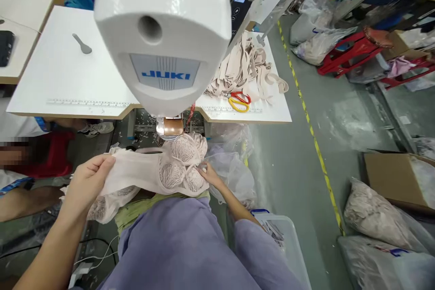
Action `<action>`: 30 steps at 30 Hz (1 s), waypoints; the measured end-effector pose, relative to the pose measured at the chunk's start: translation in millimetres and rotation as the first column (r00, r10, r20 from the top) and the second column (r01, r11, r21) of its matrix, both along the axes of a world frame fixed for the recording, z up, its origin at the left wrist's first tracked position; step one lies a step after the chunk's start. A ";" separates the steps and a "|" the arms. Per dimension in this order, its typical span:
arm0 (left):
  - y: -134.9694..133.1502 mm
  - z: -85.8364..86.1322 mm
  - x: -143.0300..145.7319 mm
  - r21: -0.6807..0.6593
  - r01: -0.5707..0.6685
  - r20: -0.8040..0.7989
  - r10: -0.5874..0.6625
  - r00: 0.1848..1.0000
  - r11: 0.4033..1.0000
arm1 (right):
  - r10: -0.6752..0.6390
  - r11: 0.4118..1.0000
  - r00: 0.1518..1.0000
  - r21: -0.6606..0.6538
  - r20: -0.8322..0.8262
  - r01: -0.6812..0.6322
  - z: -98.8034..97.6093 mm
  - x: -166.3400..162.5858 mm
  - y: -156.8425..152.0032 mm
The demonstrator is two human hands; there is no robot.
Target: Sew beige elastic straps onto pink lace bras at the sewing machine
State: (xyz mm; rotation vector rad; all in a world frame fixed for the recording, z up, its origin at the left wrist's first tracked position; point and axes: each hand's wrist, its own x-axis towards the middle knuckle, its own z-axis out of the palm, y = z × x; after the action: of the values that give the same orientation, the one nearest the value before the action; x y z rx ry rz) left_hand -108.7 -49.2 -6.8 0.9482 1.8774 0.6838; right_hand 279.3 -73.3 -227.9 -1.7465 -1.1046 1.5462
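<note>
A pale pink bra point(142, 171) with lace cups is stretched across my lap, below the head of a white JUKI sewing machine point(163, 36). My left hand point(89, 182) pinches the end of its band between thumb and fingers. At the other side, my right hand point(210, 176) has its fingers closed on the edge of a lace cup. Another lace bra point(112, 201) lies under my left forearm on a green cloth. More lace cups point(186, 147) are bunched just below the machine's needle area.
On the white table's right side lie a heap of beige strips point(243, 65) and scissors point(239, 101) with red and yellow handles. A clear plastic bin point(288, 226) stands at my right. At left, a co-worker's arm point(30, 201) is close by. Stuffed bags point(377, 213) line the floor.
</note>
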 end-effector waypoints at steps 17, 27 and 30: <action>17.1 -83.0 139.4 -0.107 0.463 0.837 -0.172 0.520 0.880 | 0.345 0.847 0.913 0.347 0.217 -0.403 180.8 -1.7 116.0; 2.1 -63.3 131.8 -0.407 0.269 0.837 0.240 0.491 0.873 | -0.291 0.911 0.620 0.410 0.728 -0.053 203.5 51.6 366.0; 2.9 -54.8 118.9 -0.247 0.279 0.880 0.095 0.465 0.928 | -0.300 0.904 0.605 0.423 0.738 -0.068 202.3 56.9 357.2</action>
State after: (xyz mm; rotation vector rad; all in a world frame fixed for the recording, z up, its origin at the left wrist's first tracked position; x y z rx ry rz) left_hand 10.2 -46.3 -61.6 0.2921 0.9122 0.5594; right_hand 336.2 284.0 -25.6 -2.1653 -1.5283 0.3057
